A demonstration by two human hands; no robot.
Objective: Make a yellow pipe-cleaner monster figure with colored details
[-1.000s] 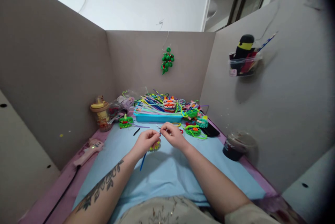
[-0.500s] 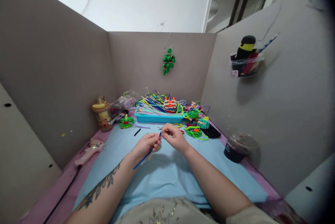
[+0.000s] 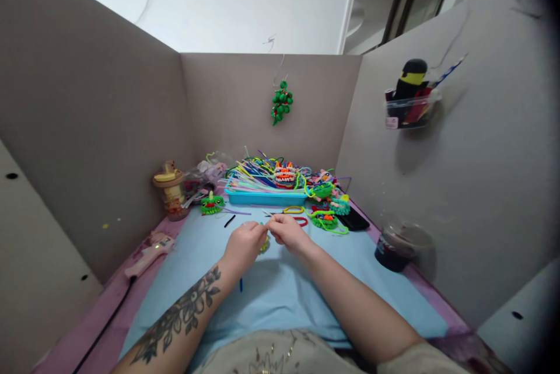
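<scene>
Above the light blue cloth (image 3: pixel 301 298), both my hands are closed and nearly touch at the fingertips. My left hand (image 3: pixel 245 247) has its back turned up; its fingers wrap a blue pipe cleaner (image 3: pixel 241 285), whose end sticks out below the wrist. A small yellow fuzzy piece (image 3: pixel 264 244) shows under its fingers. My right hand (image 3: pixel 286 231) is in a pinch against the left fingertips; what it grips is hidden. Just behind it lie scissors (image 3: pixel 294 210) with yellow and red handles. A short black piece (image 3: pixel 230 221) rests to the left.
A blue tray (image 3: pixel 266 197) full of pipe cleaners stands at the back. Green fuzzy figures (image 3: pixel 212 203) sit at both sides of it. A pink glue gun (image 3: pixel 151 254) lies left, near a lidded cup (image 3: pixel 170 190). On the right are a black phone (image 3: pixel 353 219) and a dark tub (image 3: pixel 391 251).
My left hand has rolled over, so its back and more of the forearm tattoo show. My right hand has lowered slightly, uncovering the scissors. Less of the blue pipe cleaner is visible.
</scene>
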